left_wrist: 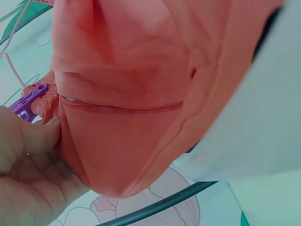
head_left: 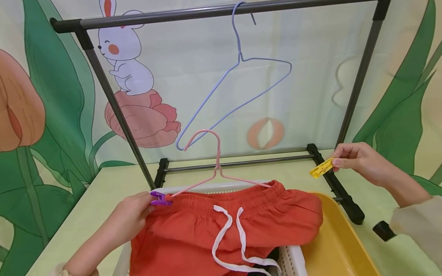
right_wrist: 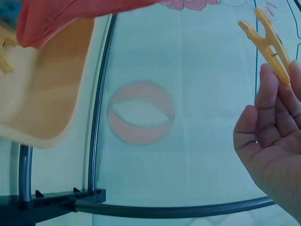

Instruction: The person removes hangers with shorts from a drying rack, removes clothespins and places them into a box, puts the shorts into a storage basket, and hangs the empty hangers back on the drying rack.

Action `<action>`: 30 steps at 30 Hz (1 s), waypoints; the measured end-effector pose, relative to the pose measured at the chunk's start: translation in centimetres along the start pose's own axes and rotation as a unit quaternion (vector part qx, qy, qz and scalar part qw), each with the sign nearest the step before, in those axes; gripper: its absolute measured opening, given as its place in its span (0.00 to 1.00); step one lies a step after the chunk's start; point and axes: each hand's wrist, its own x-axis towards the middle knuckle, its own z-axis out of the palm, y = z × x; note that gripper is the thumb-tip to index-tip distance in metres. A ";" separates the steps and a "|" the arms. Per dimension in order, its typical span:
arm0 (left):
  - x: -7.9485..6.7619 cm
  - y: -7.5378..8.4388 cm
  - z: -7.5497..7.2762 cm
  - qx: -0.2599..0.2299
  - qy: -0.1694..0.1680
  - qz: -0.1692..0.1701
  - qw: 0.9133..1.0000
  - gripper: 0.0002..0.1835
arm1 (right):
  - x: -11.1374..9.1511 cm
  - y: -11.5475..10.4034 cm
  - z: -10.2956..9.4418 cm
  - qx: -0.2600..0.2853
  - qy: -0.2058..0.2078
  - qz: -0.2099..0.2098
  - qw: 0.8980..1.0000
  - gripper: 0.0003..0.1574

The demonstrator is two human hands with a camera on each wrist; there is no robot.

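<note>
Red shorts (head_left: 193, 226) with a white drawstring (head_left: 222, 230) hang from a pink hanger (head_left: 218, 153), whose arms reach into the waistband. A purple clothespin (head_left: 160, 198) grips the waistband's left corner. Beside that clothespin, my left hand (head_left: 129, 214) holds the shorts; in the left wrist view, the thumb (left_wrist: 42, 136) lies against the red cloth. Off to the right, my right hand (head_left: 359, 163) pinches a yellow clothespin (head_left: 322, 168) by one end, away from the shorts. The right wrist view shows its other end (right_wrist: 256, 28) pointing up.
A blue hanger (head_left: 221, 111) hangs on the dark rack's top bar (head_left: 165, 18). Beneath the shorts stands a white basket (head_left: 293, 260) with dark contents partly hidden. Right of it is a yellow tub (head_left: 340, 237), in which the right wrist view shows another yellow clothespin (right_wrist: 5, 52).
</note>
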 end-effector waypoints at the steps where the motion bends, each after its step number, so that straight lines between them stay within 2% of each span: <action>1: 0.1 0.0 0.0 0.002 0.004 0.002 1.000 0.07 | -0.1 0.0 -0.1 -0.005 -0.005 0.007 1.000 0.13; 6: 0.2 0.2 -0.1 0.001 0.005 0.000 1.000 0.06 | -0.5 0.3 -0.5 -0.029 -0.021 0.039 0.999 0.11; 11: 0.1 0.1 0.0 -0.005 0.001 -0.009 1.000 0.07 | -0.9 0.6 -0.8 -0.045 -0.013 0.062 0.997 0.10; 21: 0.1 -0.1 0.2 -0.008 0.002 -0.021 1.000 0.07 | -1.4 1.4 -0.9 -0.031 -0.032 0.077 0.996 0.10; 30: 0.1 -0.4 0.2 -0.010 0.000 -0.031 0.999 0.06 | -1.5 2.2 -0.5 -0.019 -0.070 0.097 0.993 0.07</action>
